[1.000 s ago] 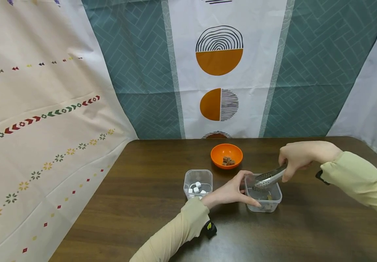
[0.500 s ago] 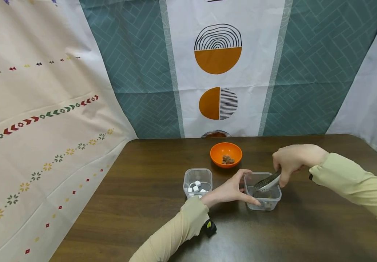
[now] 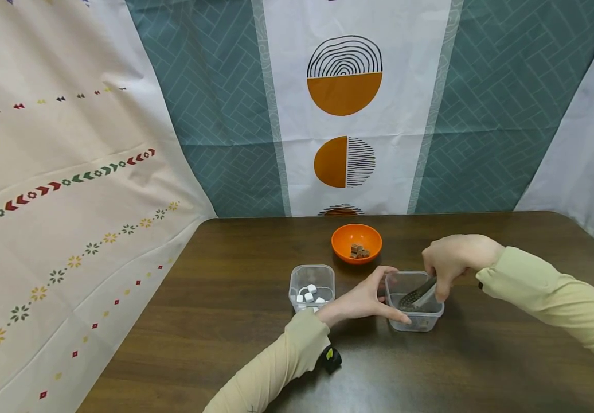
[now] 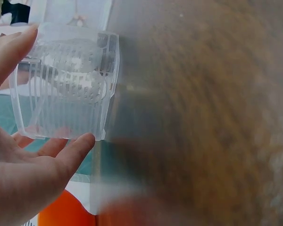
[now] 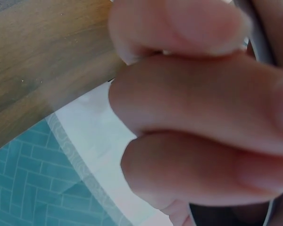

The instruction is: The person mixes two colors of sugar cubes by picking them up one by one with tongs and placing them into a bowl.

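A clear plastic container (image 3: 421, 324) stands on the table at right of centre in the head view. My left hand (image 3: 363, 300) grips its left side, thumb along the front and fingers at the back. My right hand (image 3: 457, 259) holds metal tongs (image 3: 417, 296), their perforated ends slanting down inside this container. Through the container wall (image 4: 61, 120) in the left wrist view, the perforated ends show beside my left hand (image 4: 35, 174). Curled fingers (image 5: 193, 99) fill the right wrist view and hide most of the tongs. Whether anything lies between the tong ends cannot be made out.
Left of my left hand stands a second clear container (image 3: 302, 276) with several white cubes (image 3: 309, 297). Behind the containers, an orange bowl (image 3: 347, 236) holds several brown cubes (image 3: 360, 252). Patterned cloths (image 3: 225, 143) hang behind the wooden table (image 3: 214, 321).
My right hand has moved left and slightly down, carrying the tongs deeper into the right container. A small brownish piece seen there earlier is now hidden. My left hand keeps its place.
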Action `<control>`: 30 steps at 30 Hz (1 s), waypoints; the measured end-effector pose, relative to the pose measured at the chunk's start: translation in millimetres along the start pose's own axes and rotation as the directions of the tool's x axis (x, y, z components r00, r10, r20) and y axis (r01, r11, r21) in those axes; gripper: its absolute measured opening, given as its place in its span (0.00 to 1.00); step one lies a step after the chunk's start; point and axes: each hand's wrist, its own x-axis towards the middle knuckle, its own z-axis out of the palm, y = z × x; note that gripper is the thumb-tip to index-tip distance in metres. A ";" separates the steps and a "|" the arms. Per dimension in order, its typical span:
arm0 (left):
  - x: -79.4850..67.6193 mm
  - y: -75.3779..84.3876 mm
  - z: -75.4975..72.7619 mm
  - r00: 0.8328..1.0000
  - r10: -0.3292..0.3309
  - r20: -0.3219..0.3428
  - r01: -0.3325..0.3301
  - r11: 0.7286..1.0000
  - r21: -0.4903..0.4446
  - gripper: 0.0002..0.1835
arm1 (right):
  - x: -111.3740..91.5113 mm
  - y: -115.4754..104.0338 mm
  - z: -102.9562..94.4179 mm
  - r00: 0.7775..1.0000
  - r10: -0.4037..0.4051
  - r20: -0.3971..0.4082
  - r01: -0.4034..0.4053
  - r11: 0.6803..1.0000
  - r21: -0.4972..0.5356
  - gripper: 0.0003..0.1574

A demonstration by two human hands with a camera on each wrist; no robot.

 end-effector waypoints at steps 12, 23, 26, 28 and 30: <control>-0.1 0.2 -0.1 1.000 0.003 0.010 -0.003 1.000 -0.009 0.39 | -0.2 -0.2 2.5 0.997 -0.040 -0.063 0.037 0.998 -0.050 0.27; 0.2 -0.6 0.0 1.000 0.000 0.006 0.000 1.000 -0.008 0.40 | -2.2 3.3 2.4 0.993 -0.046 -0.106 0.043 0.998 -0.035 0.23; 0.0 -0.7 -0.3 1.000 0.002 0.008 -0.002 1.000 -0.009 0.39 | -5.0 3.0 1.1 0.993 -0.048 -0.104 0.044 0.998 -0.035 0.20; -0.2 -0.7 -0.6 1.000 0.002 0.006 -0.002 1.000 -0.009 0.39 | -6.5 3.2 0.5 0.994 -0.047 -0.104 0.043 0.998 -0.041 0.19; -0.3 -0.5 -0.7 1.000 0.001 0.004 -0.001 1.000 -0.006 0.39 | -7.1 3.4 0.4 0.994 -0.043 -0.101 0.038 0.998 -0.053 0.19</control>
